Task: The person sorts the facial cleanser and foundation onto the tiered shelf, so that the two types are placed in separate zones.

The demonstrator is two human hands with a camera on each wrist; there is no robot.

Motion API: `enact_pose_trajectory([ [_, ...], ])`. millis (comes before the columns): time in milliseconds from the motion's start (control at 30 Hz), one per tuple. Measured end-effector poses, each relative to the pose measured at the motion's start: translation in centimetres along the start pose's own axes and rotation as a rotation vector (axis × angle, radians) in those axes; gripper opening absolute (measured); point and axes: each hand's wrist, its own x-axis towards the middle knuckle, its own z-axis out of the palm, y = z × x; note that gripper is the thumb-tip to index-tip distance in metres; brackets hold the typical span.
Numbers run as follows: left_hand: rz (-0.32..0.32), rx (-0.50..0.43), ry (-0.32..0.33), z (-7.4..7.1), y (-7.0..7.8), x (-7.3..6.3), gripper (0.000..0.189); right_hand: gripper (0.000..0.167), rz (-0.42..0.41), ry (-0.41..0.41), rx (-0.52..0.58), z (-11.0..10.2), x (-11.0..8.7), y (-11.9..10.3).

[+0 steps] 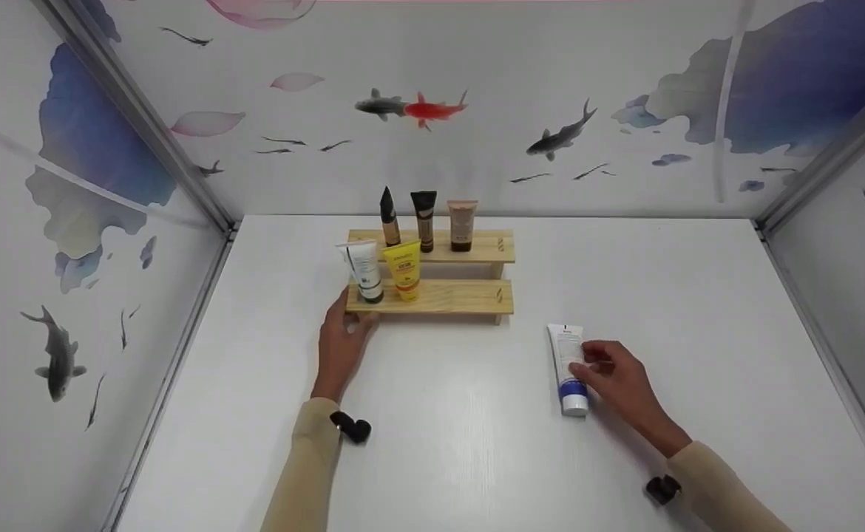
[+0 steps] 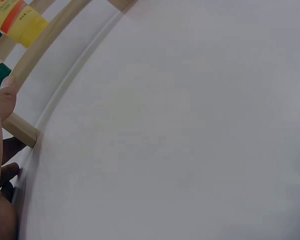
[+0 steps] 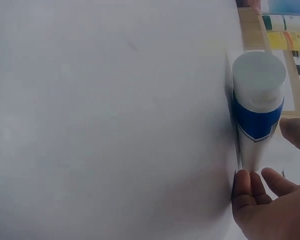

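A two-tier wooden display rack (image 1: 462, 297) stands toward the back of the table. My left hand (image 1: 342, 341) grips its lower left corner, thumb at the front edge; in the left wrist view the other fingers are partly hidden behind the end piece (image 2: 21, 131). On the lower tier stand a white tube with a dark green cap (image 1: 366, 275) and a yellow tube (image 1: 404, 272). To the right, a white squeeze tube with a blue band (image 1: 570, 362) lies with its cap toward me. My right hand (image 1: 621, 380) pinches it from its right side, thumb over the body.
The upper tier holds a pointed black-capped tube (image 1: 389, 218), a black-ended slim tube (image 1: 424, 222) and a pinkish-beige tube (image 1: 463, 223). White panels printed with fish (image 1: 562, 137) enclose the white table (image 1: 440, 458) at the back and both sides.
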Motion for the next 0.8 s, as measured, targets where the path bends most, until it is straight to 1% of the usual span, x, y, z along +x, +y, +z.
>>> enact_pose_trajectory([
  [167, 0.01, -0.002, 0.007, 0.0, 0.0, 0.0, 0.094, 0.064, 0.069, 0.001, -0.062, 0.5, 0.2, -1.2],
  [333, 0.001, -0.009, 0.003, 0.0, 0.0, 0.0, 0.094, 0.071, 0.12, -0.013, -0.113, 1.1, 0.5, -1.9],
  [600, -0.001, 0.001, 0.003, 0.0, 0.1, 0.0, 0.095, 0.078, 0.11, -0.016, -0.186, 1.8, 0.8, -2.2],
  [800, -0.021, 0.015, 0.0, 0.0, 0.0, 0.0, 0.099, 0.078, 0.105, -0.021, -0.221, 2.1, 0.9, -2.3],
])
